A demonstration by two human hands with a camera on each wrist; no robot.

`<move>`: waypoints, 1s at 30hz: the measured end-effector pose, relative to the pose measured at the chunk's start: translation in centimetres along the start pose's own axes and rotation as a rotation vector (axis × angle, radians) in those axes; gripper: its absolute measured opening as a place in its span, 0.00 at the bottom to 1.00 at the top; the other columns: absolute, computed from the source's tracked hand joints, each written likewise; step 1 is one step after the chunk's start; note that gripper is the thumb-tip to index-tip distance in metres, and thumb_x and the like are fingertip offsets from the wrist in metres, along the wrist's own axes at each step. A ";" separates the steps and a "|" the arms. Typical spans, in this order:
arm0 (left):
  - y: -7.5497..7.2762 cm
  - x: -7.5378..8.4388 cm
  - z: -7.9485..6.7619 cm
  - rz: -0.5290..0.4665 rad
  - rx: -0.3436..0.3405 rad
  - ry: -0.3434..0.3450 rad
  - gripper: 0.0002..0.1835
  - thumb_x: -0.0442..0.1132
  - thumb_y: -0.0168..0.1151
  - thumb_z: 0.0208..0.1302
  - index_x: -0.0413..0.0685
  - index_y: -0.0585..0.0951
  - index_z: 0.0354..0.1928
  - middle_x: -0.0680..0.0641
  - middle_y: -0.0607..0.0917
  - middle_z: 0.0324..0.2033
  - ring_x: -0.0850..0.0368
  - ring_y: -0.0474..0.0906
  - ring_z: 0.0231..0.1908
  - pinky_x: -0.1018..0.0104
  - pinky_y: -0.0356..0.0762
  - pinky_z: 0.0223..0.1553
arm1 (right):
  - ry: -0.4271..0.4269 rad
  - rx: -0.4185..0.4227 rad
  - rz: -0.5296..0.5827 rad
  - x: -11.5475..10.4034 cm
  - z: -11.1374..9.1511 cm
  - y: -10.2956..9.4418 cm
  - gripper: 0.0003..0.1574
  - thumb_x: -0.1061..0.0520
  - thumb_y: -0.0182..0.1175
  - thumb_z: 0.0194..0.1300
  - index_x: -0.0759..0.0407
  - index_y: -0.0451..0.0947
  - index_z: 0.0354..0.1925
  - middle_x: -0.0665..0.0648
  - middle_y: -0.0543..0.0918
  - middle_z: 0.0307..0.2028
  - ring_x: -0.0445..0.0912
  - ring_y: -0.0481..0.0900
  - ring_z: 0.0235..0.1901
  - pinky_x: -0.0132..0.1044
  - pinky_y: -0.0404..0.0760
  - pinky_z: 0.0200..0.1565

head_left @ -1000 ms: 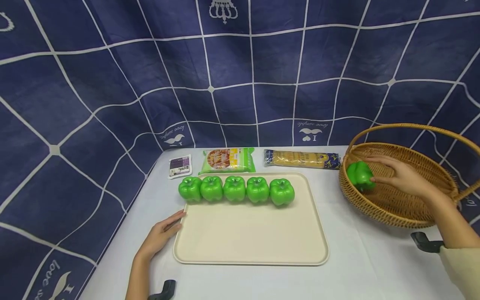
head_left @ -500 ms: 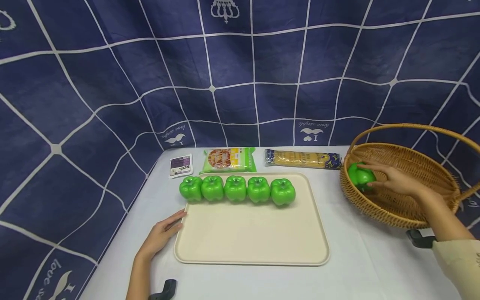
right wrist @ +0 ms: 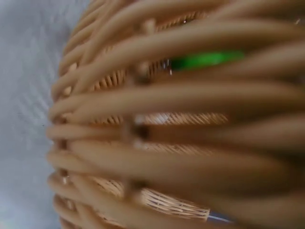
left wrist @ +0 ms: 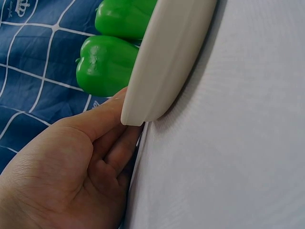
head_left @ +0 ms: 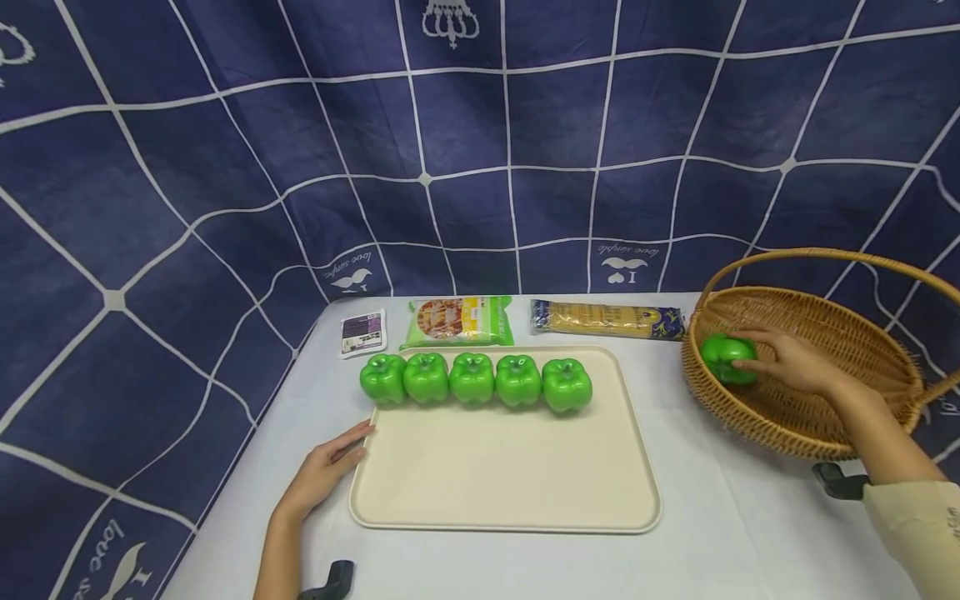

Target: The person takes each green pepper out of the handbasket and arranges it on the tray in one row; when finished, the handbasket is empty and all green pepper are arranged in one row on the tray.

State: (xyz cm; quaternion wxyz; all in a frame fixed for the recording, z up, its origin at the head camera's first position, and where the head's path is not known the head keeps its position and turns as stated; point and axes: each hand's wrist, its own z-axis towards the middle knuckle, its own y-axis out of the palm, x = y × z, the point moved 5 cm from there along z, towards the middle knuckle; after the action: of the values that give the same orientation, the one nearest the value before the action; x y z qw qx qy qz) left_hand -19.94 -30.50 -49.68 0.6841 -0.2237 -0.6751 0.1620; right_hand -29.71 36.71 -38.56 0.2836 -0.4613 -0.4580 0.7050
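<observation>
At the right, my right hand (head_left: 791, 358) reaches into a wicker basket (head_left: 810, 312), thumb and fingers round a green bell pepper (head_left: 726, 354) at its left inner wall. The right wrist view has blurred wicker strands (right wrist: 167, 102) filling it, and a green patch (right wrist: 207, 59) shows through; the hand is hidden there. My left hand (head_left: 326, 471) lies on the table with its fingertips touching the left edge of a cream tray (head_left: 502, 479). Up close, the left hand (left wrist: 71, 157) meets the tray rim (left wrist: 167, 62). Several green bell peppers (head_left: 471, 379) stand in a row along the tray's far side.
Behind the tray lie a small purple-and-white packet (head_left: 363, 333), a green food bag (head_left: 457, 322) and a long pasta packet (head_left: 607, 320). A tall arched handle (head_left: 813, 252) rises over the basket. Blue gridded cloth (head_left: 480, 167) hangs at the back and left.
The pepper in the basket has turned and shifted slightly under my right hand, which moved a little left. My left hand and the row of peppers have stayed put.
</observation>
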 end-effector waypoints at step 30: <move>0.0 -0.1 0.1 0.014 0.009 -0.013 0.23 0.51 0.58 0.62 0.54 0.75 0.59 0.51 0.67 0.64 0.51 0.59 0.65 0.55 0.57 0.63 | 0.128 -0.134 -0.018 1.3 -0.5 0.8 0.54 0.44 0.72 0.46 0.70 0.61 0.63 0.76 0.74 0.46 0.60 0.74 0.40 0.51 0.74 0.37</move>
State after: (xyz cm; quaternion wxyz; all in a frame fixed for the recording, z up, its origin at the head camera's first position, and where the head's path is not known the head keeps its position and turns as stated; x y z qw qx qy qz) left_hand -20.04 -30.56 -49.77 0.6797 -0.2241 -0.6772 0.1712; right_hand -29.79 37.63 -39.91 0.2870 -0.5191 -0.4891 0.6395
